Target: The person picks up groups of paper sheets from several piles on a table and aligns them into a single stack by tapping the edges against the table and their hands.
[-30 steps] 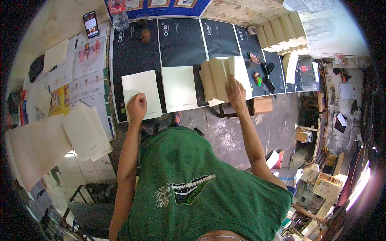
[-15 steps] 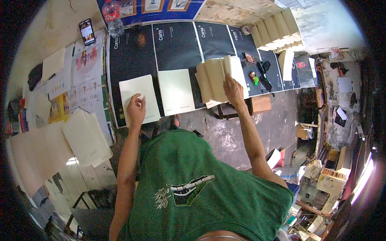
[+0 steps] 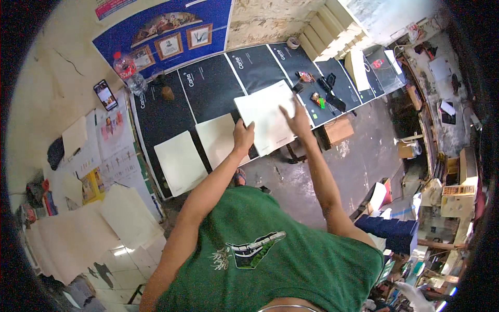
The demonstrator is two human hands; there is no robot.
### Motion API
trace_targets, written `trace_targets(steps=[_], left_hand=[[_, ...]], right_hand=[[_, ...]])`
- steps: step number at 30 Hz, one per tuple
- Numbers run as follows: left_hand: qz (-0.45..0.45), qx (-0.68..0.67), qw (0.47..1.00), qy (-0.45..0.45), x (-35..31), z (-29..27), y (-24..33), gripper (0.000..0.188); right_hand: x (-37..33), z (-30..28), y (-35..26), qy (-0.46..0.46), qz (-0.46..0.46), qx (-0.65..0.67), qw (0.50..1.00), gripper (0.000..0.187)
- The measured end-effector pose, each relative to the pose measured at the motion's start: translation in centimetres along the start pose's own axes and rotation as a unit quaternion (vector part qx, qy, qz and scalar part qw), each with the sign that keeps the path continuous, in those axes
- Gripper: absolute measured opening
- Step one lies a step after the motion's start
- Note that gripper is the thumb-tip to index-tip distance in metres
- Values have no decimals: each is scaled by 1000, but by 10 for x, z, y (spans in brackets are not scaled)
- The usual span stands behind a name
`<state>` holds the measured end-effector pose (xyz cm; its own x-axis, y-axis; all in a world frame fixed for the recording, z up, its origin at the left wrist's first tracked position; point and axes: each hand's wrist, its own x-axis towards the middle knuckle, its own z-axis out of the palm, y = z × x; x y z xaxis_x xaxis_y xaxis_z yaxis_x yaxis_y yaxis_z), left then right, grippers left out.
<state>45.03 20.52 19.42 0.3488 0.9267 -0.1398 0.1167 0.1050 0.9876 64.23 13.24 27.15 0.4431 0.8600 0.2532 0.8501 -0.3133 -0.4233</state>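
Note:
A stack of white paper sheets (image 3: 264,115) lies on the dark table covering in front of me, slightly askew, its near edge by the table's edge. My left hand (image 3: 243,138) is closed at the stack's left edge, thumb on the top sheet and the other fingers curled by the edge. At the right edge is my right hand (image 3: 298,122), slightly blurred, with thumb and fingers apart, the thumb over the paper. Left of it lie a second paper stack (image 3: 215,136), partly behind my left hand, and a third paper stack (image 3: 180,161) farther left.
A plastic bottle (image 3: 130,75) and a phone (image 3: 106,95) are at the far left. Small wrappers (image 3: 317,100) and black objects (image 3: 335,101) lie right of the stack. Folded cream sheets (image 3: 332,31) stand at the back right. A cardboard box (image 3: 338,130) is below the table edge.
My left hand has moved right, from the leftmost stack to the right one. The cream sheets my right hand held folded up there are down, and a flat white page shows. The view has tilted.

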Motion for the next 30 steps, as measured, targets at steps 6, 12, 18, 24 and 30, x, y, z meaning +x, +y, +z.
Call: trace_targets(steps=[6, 12, 18, 24, 30], left_hand=[[-10, -134, 985, -111, -33, -85, 14, 25], [-93, 21, 995, 0, -46, -156, -103, 31], [-77, 126, 988, 34, -45, -168, -148, 34], [-87, 82, 993, 21, -46, -172, -136, 35], [-233, -147, 958, 80, -53, -173, -67, 35]], right_hand=[[-5, 17, 113, -25, 125, -160, 979, 62], [8, 9, 99, 160, -185, -192, 950, 25], [57, -90, -54, -191, -179, -192, 946, 30], [35, -8, -183, -287, -461, -253, 801, 22], [-54, 138, -174, -197, -394, -35, 897, 47]])
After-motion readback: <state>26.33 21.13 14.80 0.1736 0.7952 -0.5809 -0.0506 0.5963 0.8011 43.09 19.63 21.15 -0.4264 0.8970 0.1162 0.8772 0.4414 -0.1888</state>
